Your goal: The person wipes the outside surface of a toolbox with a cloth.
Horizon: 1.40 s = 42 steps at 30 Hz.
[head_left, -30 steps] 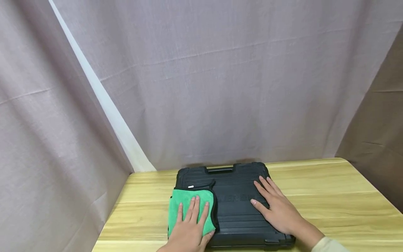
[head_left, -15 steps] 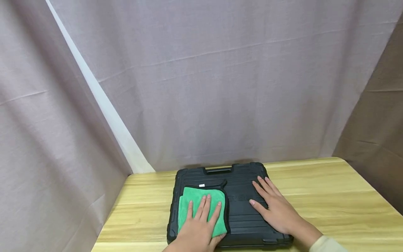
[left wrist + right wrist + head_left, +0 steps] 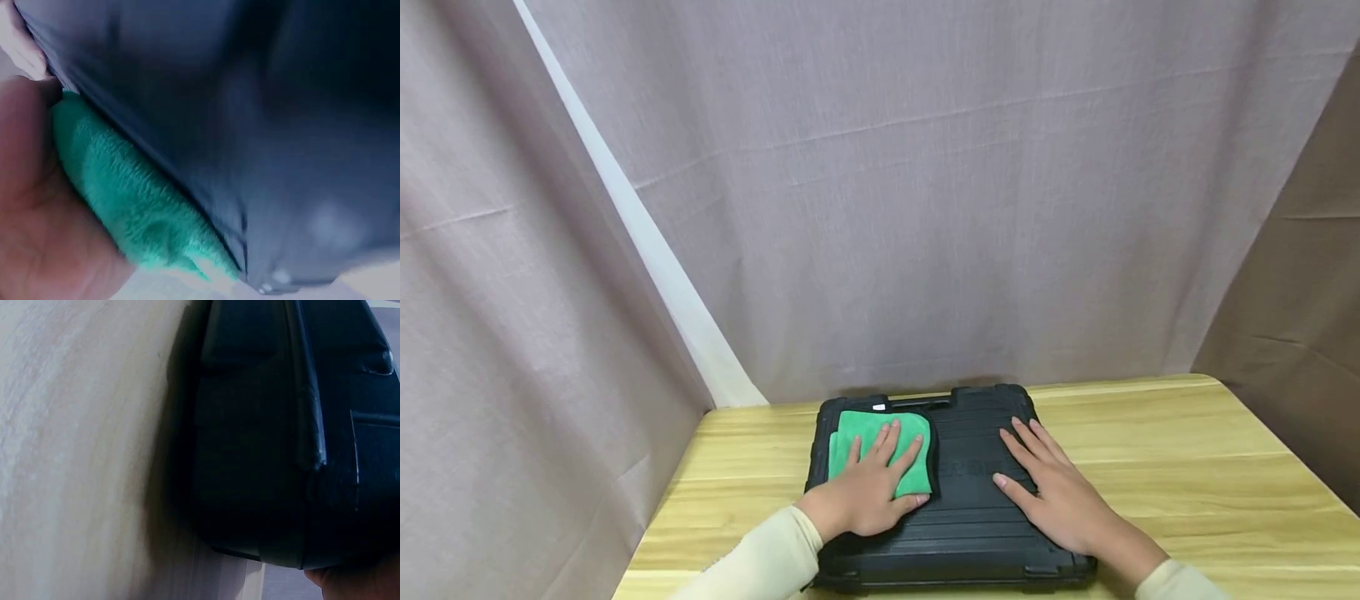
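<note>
A black plastic carrying case lies flat on the wooden table, its recessed handle at the far edge. My left hand presses a folded green cloth with dark edging against the far left part of the lid, fingers spread and straight. The left wrist view shows the fuzzy cloth under my palm, along the case's dark surface. On the right side of the lid my right hand rests with straight fingers and thumb apart. In the right wrist view the case's side fills the middle, with a bit of that hand below.
The wooden table extends to both sides of the case. Grey-mauve curtains hang behind and at the left, with a pale gap between them. A brown curtain hangs at the right.
My left hand has slid the green cloth first to the right, then away toward the handle edge of the lid. The right hand has stayed in place on the case.
</note>
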{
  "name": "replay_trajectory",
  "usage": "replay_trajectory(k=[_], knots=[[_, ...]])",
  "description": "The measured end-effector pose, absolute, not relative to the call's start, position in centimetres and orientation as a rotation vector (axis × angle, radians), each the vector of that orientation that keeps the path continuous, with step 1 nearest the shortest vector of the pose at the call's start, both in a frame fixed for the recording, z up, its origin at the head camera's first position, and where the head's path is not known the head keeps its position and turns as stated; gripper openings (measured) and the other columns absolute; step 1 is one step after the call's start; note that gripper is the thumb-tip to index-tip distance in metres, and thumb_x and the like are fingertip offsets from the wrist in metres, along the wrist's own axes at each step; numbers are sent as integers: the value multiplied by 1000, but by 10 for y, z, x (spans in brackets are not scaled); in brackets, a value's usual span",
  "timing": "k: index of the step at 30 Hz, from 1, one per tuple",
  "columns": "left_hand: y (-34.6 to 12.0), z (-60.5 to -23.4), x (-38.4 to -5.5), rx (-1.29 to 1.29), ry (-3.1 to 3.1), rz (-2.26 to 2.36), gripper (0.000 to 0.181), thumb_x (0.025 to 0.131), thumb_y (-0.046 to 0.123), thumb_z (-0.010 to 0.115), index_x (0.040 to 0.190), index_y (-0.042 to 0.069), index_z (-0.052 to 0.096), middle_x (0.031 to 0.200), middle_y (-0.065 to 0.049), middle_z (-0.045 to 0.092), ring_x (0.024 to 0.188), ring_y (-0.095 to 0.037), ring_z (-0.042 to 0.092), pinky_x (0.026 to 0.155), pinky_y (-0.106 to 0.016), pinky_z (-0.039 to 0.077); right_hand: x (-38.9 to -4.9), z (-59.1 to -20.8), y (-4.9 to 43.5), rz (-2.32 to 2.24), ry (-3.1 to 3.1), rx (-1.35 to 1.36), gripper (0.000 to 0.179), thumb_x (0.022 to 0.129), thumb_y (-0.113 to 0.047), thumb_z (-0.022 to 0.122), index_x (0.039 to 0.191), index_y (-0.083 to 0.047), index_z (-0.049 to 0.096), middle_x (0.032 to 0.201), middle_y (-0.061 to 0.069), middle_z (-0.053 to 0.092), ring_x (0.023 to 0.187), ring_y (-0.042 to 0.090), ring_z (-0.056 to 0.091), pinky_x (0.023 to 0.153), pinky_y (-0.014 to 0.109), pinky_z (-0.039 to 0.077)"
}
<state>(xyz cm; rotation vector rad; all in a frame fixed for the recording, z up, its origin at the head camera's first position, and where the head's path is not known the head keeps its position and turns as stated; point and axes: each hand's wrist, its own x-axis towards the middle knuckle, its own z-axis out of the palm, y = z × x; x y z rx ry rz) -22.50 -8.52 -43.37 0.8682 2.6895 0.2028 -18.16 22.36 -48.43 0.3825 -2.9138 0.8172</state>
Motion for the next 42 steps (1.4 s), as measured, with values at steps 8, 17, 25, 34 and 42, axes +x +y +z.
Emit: replay_trajectory(k=[8,17,25,34,42], knots=[[-75,-432,-268,795,2698,200,82,109,69,38,174,34,4,183,-6,-9,171,-25,-6,136,-65,3,-180,-486,227,824,-2917,363,77,108,-64,49,169,-19,35,180,12,21,167,45,14,121,78,28],[-72,-430,-318,682,2746,107,79,109,70,32,174,30,13,183,-14,5,171,-32,4,135,-67,7,-175,-485,224,836,-2913,361,76,107,-64,50,169,-21,36,180,11,22,167,45,15,120,78,30],[-82,-434,-339,507,2725,144,78,108,71,33,172,27,26,180,-13,22,169,-36,18,135,-66,13,-171,-485,215,828,-2927,366,76,107,-66,49,169,-23,36,180,9,22,167,45,17,120,77,33],[-79,-427,-337,486,2690,125,75,110,67,32,172,26,24,181,-13,19,170,-36,15,136,-65,12,-169,-485,214,793,-2933,339,81,106,-69,47,169,-19,35,180,10,22,167,44,17,121,76,32],[-108,-426,-339,402,2721,248,83,104,78,35,172,32,23,179,-14,24,168,-39,21,132,-69,16,-172,-485,216,796,-2950,292,86,104,-74,46,169,-18,34,181,7,22,167,42,17,120,75,34]])
